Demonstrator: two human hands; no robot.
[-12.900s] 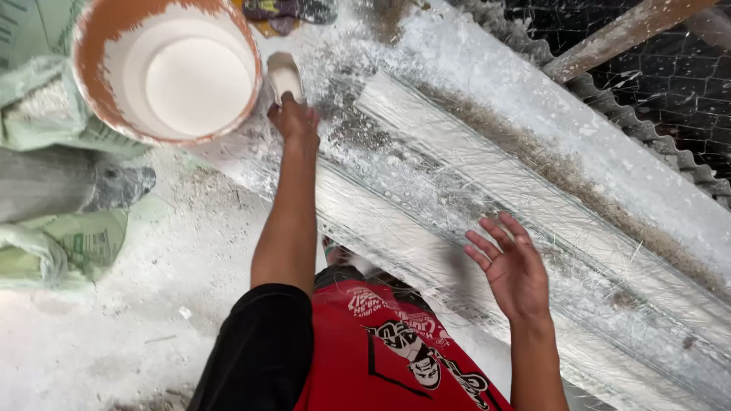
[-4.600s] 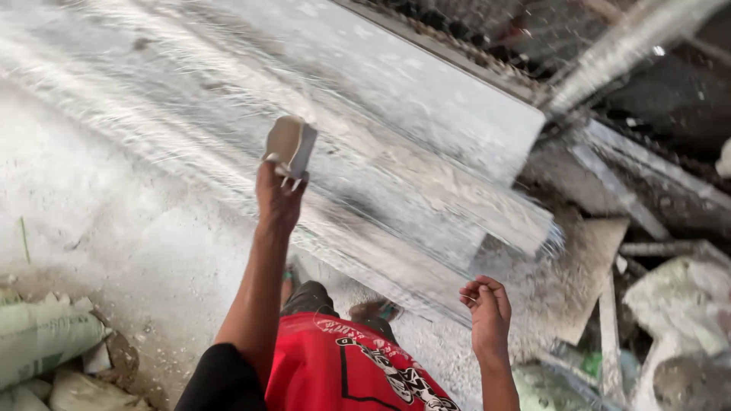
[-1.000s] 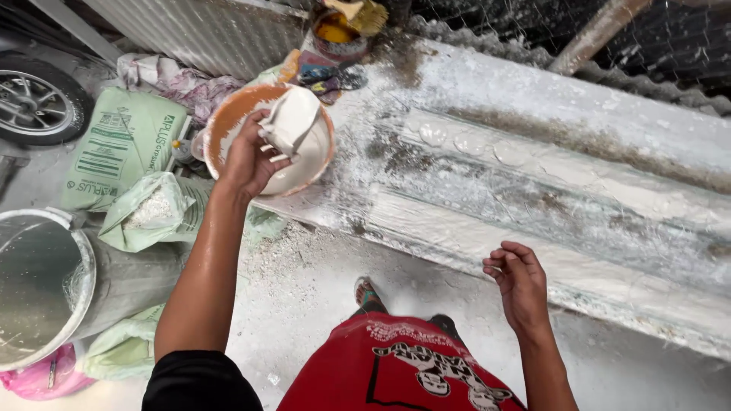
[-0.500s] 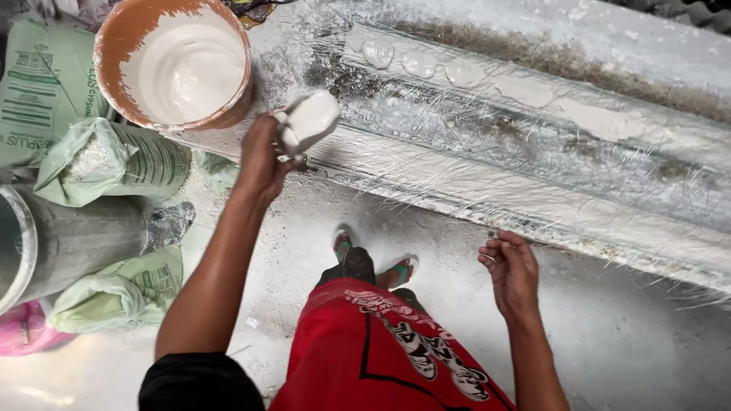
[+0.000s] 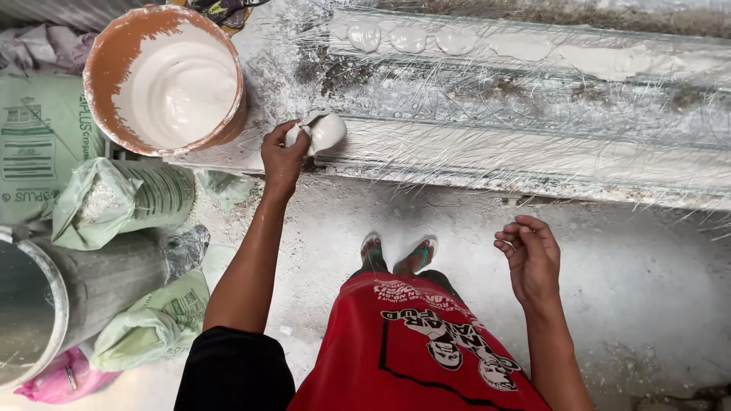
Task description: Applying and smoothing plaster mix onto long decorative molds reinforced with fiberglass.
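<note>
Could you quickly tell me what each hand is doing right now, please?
Left hand: closed on a small plaster-coated cup over the mould.
Right hand: loosely curled, holding nothing.

Small plaster-coated cup [image 5: 324, 131], white, tilted, at near edge of long fibre-strewn mould [image 5: 533, 152], beside orange bucket [image 5: 164, 76] of white plaster

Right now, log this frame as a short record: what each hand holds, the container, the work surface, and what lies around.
left hand: grips a small plaster-coated scoop over the mould's near edge
right hand: empty, loosely curled, held apart above the floor
bucket: orange, holds white plaster slurry
mould: long, white, strewn with fibre strands, wet plaster blobs along the far ridge
surroundings: green sacks, metal drum, dusty floor
</note>
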